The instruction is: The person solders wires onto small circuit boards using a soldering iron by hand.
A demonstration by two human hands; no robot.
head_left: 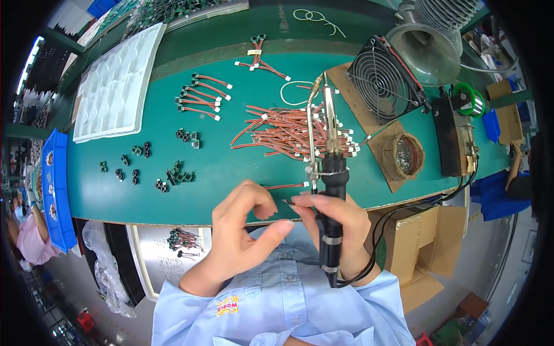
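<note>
My right hand (pixel 349 222) is wrapped round a black-handled soldering iron (pixel 334 184) with a thin metal solder-feed tube beside it, tip pointing away from me. At the same hand's fingertips is a small dark piece (pixel 288 202), too small to name. To its left, my left hand (pixel 239 236) hovers at the table's near edge, thumb and fingers apart, holding nothing that shows. Just beyond both hands lies a single red wire lead (pixel 285 186) with a white connector. Farther off is a heap of similar wire leads (pixel 283 134), partly behind the iron.
Small dark-green parts (pixel 180 174) lie left of the heap, below a row of wired pieces (pixel 199 98). A white tray (pixel 118 86) is at far left. A black fan (pixel 381 81), a round pot (pixel 404 155) and a solder spool (pixel 470 99) stand right.
</note>
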